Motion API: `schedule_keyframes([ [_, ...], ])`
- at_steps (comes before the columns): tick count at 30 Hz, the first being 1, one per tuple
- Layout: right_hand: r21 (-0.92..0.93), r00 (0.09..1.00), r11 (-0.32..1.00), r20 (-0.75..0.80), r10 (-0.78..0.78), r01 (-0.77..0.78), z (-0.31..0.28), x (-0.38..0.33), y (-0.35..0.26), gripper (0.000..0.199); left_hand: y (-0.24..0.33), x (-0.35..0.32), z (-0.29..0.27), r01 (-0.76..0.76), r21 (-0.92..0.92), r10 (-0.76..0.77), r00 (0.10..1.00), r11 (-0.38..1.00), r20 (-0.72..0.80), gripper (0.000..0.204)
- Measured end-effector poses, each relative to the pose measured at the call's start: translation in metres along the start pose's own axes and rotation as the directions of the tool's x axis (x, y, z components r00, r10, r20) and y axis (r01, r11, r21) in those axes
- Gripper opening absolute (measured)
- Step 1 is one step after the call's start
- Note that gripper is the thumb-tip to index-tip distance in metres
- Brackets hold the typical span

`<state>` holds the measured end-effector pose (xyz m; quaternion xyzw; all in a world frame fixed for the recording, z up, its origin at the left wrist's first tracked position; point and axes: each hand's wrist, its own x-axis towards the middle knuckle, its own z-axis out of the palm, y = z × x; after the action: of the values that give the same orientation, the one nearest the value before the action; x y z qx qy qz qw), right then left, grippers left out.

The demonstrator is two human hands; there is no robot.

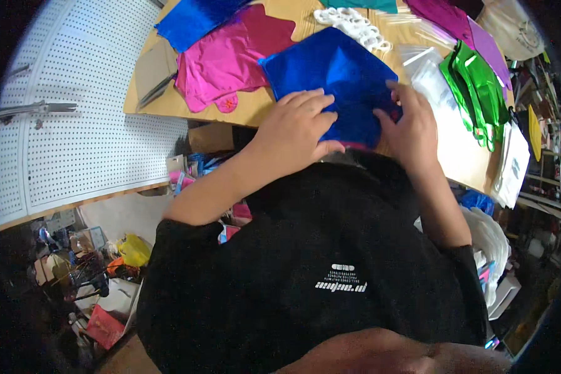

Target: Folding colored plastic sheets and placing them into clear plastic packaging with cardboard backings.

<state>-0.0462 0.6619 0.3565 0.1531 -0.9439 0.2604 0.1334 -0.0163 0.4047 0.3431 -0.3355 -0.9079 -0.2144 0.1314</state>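
A shiny blue cloth piece (349, 68) with a pointed top lies on the wooden table before me. Across its lower left part rests my left hand (302, 118), open, its fingers stretched over the fabric and the thumb at the near edge. At the right side of the blue cloth is my right hand (411, 121). Its fingers are bent and its thumb stands apart from them, both touching the cloth near a small reddish detail. A pinkish-red strip shows along the near edge of the cloth, between my hands.
Pink cloth pieces (215, 62) lie on the left, with another blue cloth (199, 22) behind. White loops (352, 25) lie at the back. Clear plastic bags (427, 68), green shiny pieces (480, 93) and purple cloth (489, 53) are on the right. A white pegboard (93, 75) stands left.
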Motion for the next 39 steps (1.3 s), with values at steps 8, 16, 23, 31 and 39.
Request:
schedule_keyframes([
  [8, -0.022, 0.976, 0.994, -0.187, -0.113, 0.111, -0.011, -0.010, 0.001, 0.047, -0.058, 0.041, -0.020, 0.097, -0.092, -0.114, 0.971, 0.991, -0.212, 0.036],
  [16, 0.156, 0.982, 0.972, -0.087, -0.166, 0.178, -0.020, 0.039, -0.011, 0.040, -0.266, 0.173, -0.038, 0.165, 0.270, -0.113, 0.974, 0.949, -0.198, 0.038],
  [23, 0.093, 0.928, 0.923, -0.068, -0.367, 0.372, 0.043, 0.162, 0.018, 0.023, -0.363, 0.212, -0.030, 0.204, 0.521, -0.263, 0.964, 0.829, 0.041, 0.035],
  [31, -0.012, 0.877, 0.890, 0.174, -0.447, 0.456, 0.112, 0.287, 0.070, 0.051, -0.361, 0.213, -0.031, 0.002, 0.688, -0.120, 0.985, 0.725, 0.123, 0.022],
  [39, -0.113, 0.929, 0.939, 0.228, -0.293, 0.324, 0.086, 0.289, 0.057, 0.050, -0.360, 0.190, -0.052, 0.155, 0.466, -0.131, 0.988, 0.871, -0.083, 0.021],
])
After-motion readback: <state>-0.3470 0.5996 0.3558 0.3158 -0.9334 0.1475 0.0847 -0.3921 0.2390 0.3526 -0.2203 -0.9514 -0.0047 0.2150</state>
